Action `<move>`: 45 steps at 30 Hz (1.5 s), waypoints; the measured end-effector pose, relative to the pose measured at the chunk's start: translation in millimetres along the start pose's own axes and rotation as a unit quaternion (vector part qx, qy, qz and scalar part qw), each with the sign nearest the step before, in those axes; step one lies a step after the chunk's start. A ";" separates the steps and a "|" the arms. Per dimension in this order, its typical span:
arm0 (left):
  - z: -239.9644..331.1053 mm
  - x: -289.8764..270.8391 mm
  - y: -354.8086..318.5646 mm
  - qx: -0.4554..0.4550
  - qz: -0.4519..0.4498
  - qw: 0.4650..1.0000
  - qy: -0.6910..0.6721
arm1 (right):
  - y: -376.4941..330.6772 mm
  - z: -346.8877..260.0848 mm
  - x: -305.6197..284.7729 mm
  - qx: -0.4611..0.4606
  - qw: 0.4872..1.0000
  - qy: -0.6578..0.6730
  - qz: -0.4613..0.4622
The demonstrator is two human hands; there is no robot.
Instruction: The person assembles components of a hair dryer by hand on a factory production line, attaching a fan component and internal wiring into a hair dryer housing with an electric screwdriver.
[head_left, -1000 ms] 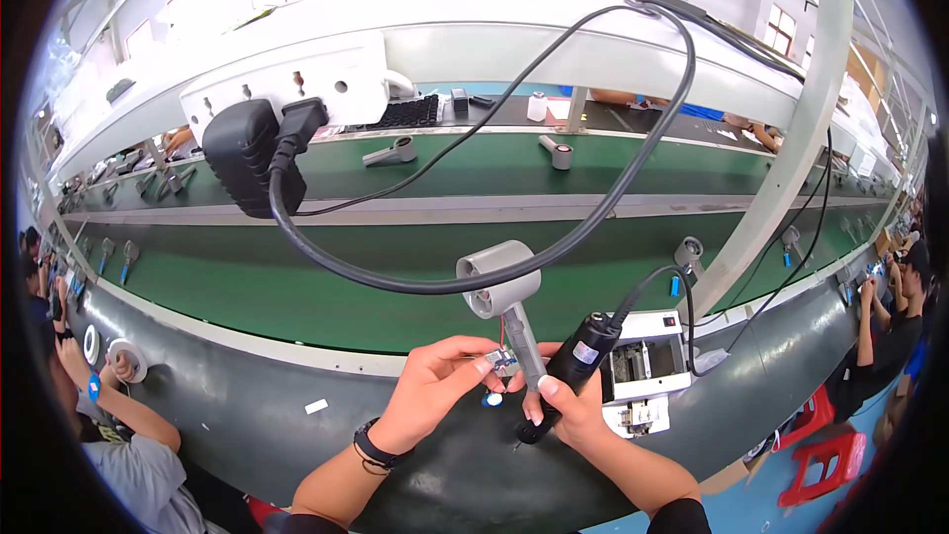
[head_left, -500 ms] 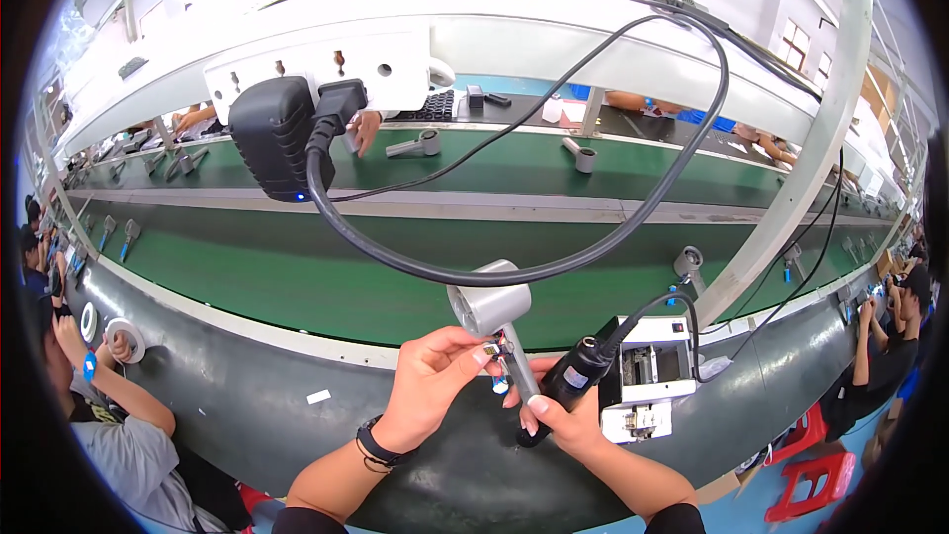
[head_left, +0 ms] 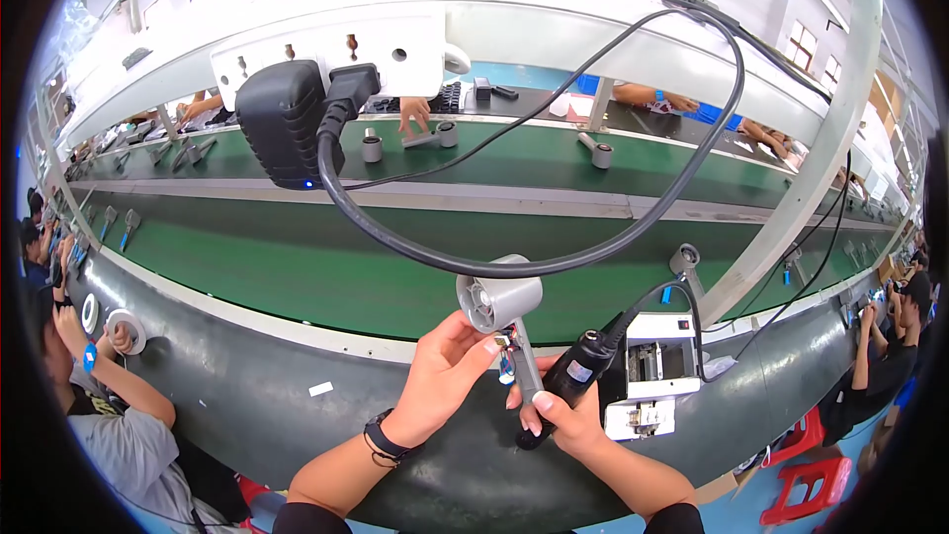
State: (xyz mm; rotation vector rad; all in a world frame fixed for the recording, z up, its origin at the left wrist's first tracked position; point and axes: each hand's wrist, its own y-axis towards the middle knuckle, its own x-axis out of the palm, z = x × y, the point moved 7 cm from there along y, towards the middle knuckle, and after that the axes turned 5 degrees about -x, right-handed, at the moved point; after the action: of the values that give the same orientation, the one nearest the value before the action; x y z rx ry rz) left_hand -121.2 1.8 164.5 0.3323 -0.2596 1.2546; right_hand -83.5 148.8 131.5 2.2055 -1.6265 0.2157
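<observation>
A grey hair-dryer-shaped housing (head_left: 512, 303), with a round barrel head and a slim handle, is held tilted above the dark bench. My left hand (head_left: 435, 386) pinches a small part with wires (head_left: 507, 364) at the upper handle; the fingers partly hide it. Blue and white bits hang beside the handle. Lower down, my right hand (head_left: 575, 423) is closed round the handle's end and also holds a black corded electric screwdriver (head_left: 567, 378). The tool slants down to the left, its cable leaving from the top.
A white-and-black tabletop machine (head_left: 652, 376) stands right of my hand. Ahead run green conveyor belts (head_left: 297, 257) with more grey housings (head_left: 684, 259). A black cable (head_left: 474, 275) loops from a power strip (head_left: 425, 49) across the view. A co-worker at left handles a tape roll (head_left: 127, 331).
The view has shifted slightly, and the housing's head has tipped a little to the right. My grips look the same. Across the belt, another person's hand now reaches to a grey housing.
</observation>
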 end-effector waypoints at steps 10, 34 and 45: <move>-19.3 -3.1 -2.5 -0.059 -0.015 0.997 -0.052 | -3.9 11.2 5.6 0.058 0.993 0.105 0.009; -47.1 43.5 -17.2 -0.130 -0.105 0.966 0.196 | -47.1 -147.0 -1.5 -0.455 0.883 -0.057 0.106; -44.9 49.9 -19.6 -0.088 -0.125 0.964 0.218 | -45.6 -137.2 0.5 -0.493 0.861 -0.078 0.094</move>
State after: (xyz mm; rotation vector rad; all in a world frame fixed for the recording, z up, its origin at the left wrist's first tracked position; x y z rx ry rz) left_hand -87.4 57.7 139.5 -0.0673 0.0503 1.0144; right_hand -25.9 214.1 246.9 1.2863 -1.5148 -0.6352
